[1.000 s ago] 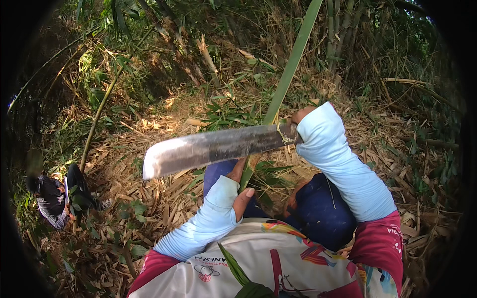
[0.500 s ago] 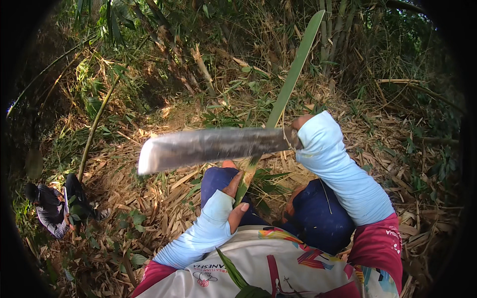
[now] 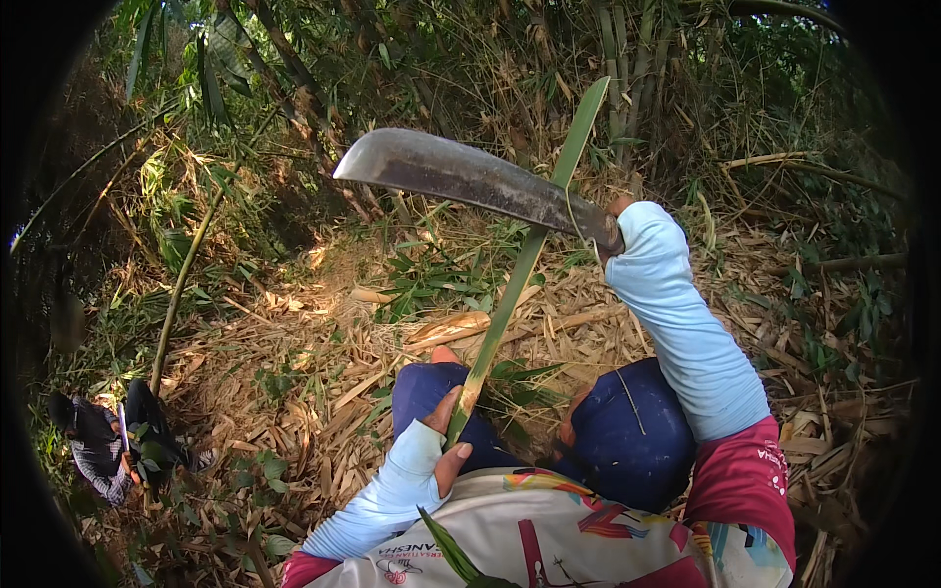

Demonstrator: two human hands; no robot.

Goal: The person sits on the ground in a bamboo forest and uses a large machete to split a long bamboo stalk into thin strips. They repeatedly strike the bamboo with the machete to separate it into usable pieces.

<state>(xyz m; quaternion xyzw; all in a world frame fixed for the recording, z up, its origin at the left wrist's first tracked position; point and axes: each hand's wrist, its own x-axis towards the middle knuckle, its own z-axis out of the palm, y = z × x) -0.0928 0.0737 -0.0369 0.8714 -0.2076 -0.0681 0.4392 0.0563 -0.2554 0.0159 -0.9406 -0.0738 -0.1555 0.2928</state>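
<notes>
My left hand (image 3: 449, 446), in a light blue sleeve cuff, is closed round the lower end of a long green bamboo strip (image 3: 508, 294). The strip slants up and away to the right, brownish near my grip. My right hand (image 3: 619, 231), its back mostly covered by the blue cuff, is closed on the handle of a machete (image 3: 441, 172). The broad, dark blade points left and crosses over the strip's upper part. A thin pale fibre (image 3: 571, 211) curls beside the blade near the handle. Whether the edge touches the strip, I cannot tell.
My knees (image 3: 632, 431) in dark blue trousers are bent below the blade. Dry leaf litter (image 3: 323, 392) covers the ground. Bamboo stems (image 3: 627, 78) stand ahead, and a slender pole (image 3: 186, 274) leans at the left. Another person (image 3: 98, 446) sits low at the far left.
The machete has moved up and away along the strip, its tip now tilted higher. The strip's far tip sits lower and slightly left. My left hand keeps its grip.
</notes>
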